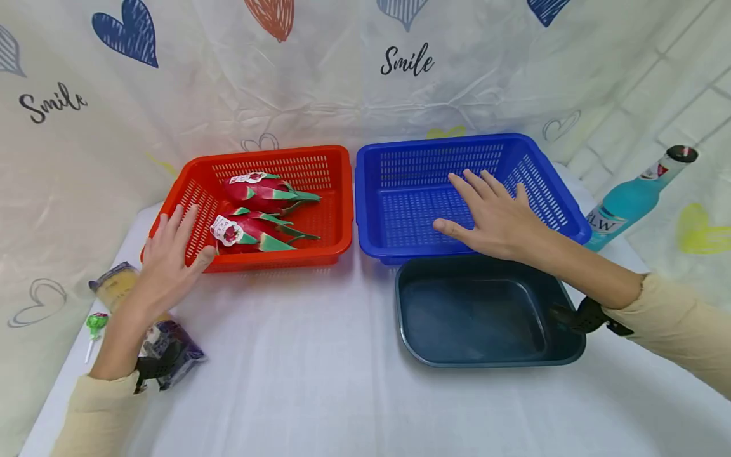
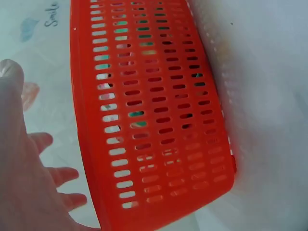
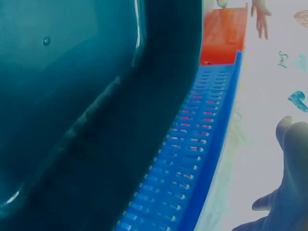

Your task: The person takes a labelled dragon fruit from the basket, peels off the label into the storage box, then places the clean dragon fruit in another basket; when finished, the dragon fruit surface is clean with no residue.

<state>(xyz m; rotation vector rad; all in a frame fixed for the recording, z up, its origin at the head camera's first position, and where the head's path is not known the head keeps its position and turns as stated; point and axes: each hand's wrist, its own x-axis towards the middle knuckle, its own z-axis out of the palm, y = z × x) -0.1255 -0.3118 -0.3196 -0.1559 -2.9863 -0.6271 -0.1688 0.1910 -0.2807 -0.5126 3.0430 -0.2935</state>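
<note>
My left hand [image 1: 165,263] hovers by the left front corner of the red basket [image 1: 274,260], fingers spread and holding nothing; the left wrist view shows the fingers beside the rim. Two dragon fruits [image 1: 265,193] with white stickers lie in that basket. Over the front of the blue basket [image 1: 394,244] my right hand [image 1: 499,219] is stretched out, its fingers apart and nothing held. Below that forearm stands a dark teal tub [image 1: 468,317], its right rear part hidden by the arm.
A bottle of blue drink [image 1: 628,200] stands at the right, behind the right forearm. Under the left forearm lie a dark-ended package [image 1: 185,355] and a yellowish package [image 1: 117,282], partly covered. A green lollipop [image 1: 96,324] lies near the table's left edge.
</note>
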